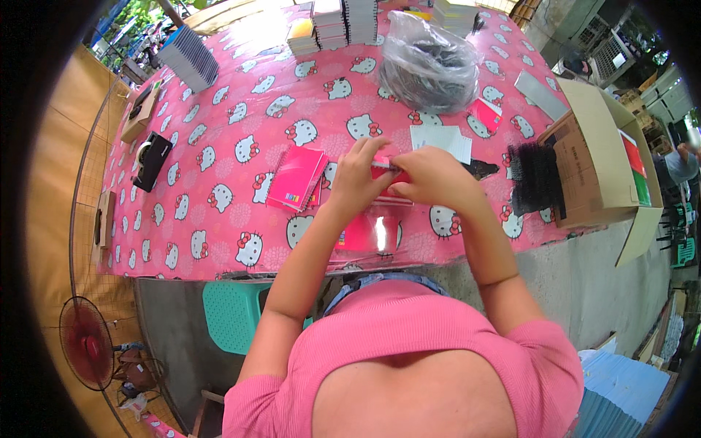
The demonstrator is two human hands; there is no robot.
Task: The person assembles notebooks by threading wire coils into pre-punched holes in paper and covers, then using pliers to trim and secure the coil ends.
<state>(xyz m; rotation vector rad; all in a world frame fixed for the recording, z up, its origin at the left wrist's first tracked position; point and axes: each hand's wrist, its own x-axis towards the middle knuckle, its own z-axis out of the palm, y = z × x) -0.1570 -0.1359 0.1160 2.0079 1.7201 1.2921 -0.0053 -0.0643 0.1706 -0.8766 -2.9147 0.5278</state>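
Observation:
At the table's near middle, both my hands work close together on a small red notebook (381, 169), mostly covered by my fingers. My left hand (356, 175) grips its left side. The fingers of my right hand (437, 175) are pinched at its upper edge, near a small dark bit too small to name. Just below, a red cover (365, 232) under shiny clear plastic lies by the table edge. Left of my hands rests a small stack of red spiral notebooks (296, 177). White sheets (440, 140) lie beyond my right hand.
A heap of black binding coils (537, 179) sits beside an open cardboard box (595, 157). Further back are a clear plastic bag of dark material (431, 66), notebook stacks (328, 25), another stack (188, 58) and a tape dispenser (152, 162). A green stool (232, 314) stands below.

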